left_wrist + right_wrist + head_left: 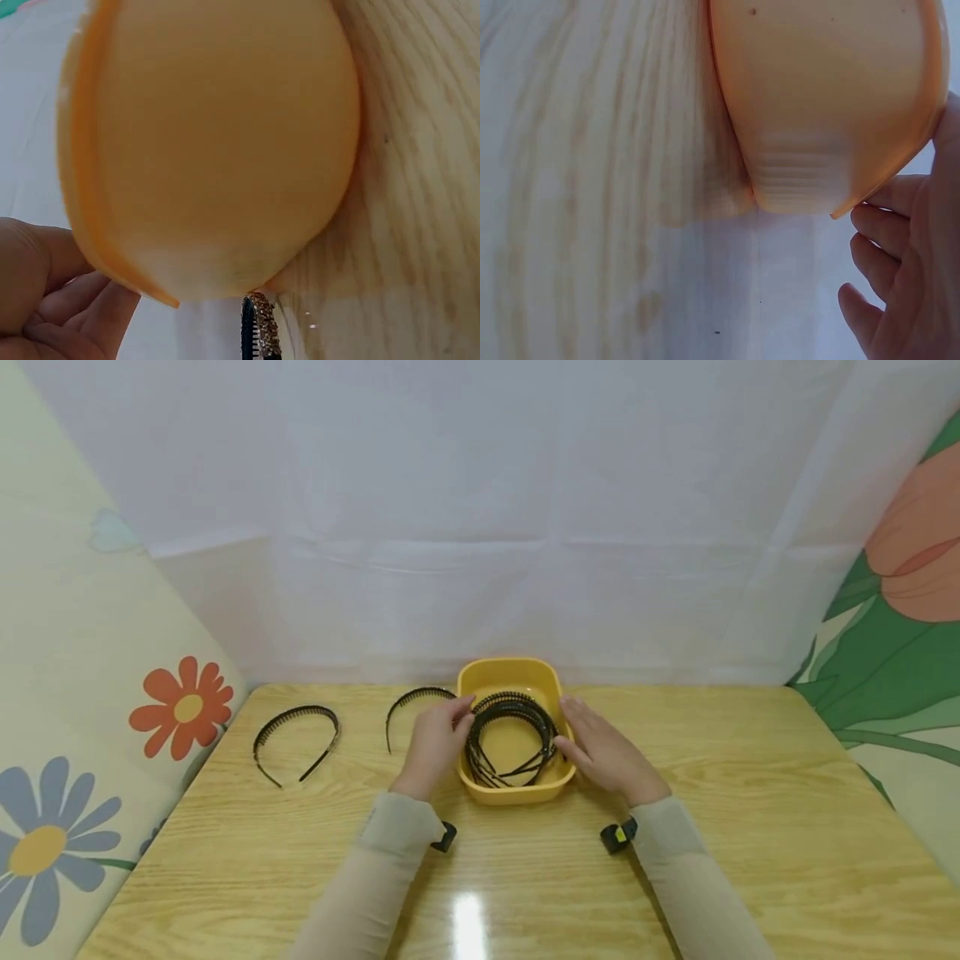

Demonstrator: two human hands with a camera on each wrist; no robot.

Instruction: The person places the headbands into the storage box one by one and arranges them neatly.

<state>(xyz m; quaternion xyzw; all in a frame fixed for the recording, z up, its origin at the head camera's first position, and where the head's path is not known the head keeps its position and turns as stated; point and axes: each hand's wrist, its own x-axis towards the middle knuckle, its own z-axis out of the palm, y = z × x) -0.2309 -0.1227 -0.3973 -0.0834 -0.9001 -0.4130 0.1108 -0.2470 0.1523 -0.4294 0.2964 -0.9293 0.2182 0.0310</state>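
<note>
Toothed headband (297, 709) at far L on wood-grain table (187, 860): prob. light & springy, best lifted by its arch. 2nd headband (411, 694), just L of basin, prob. same; teeth may snag. Yellow basin (508, 672), btwn hands w/ piled headbands (513, 704) inside, looks stiff, maybe slick: hold opp. rims. L hand (432, 742): fingers bent at L rim, can't tell if pinching. R hand (607, 752): fingers fairly straight, close tog. along R rim.

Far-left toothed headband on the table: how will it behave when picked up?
Probably light: the toothed headband is just a thin band. Likely springy rather than floppy, since it holds an open arch. Comb-toothed along its inside, so it might snag.
</note>
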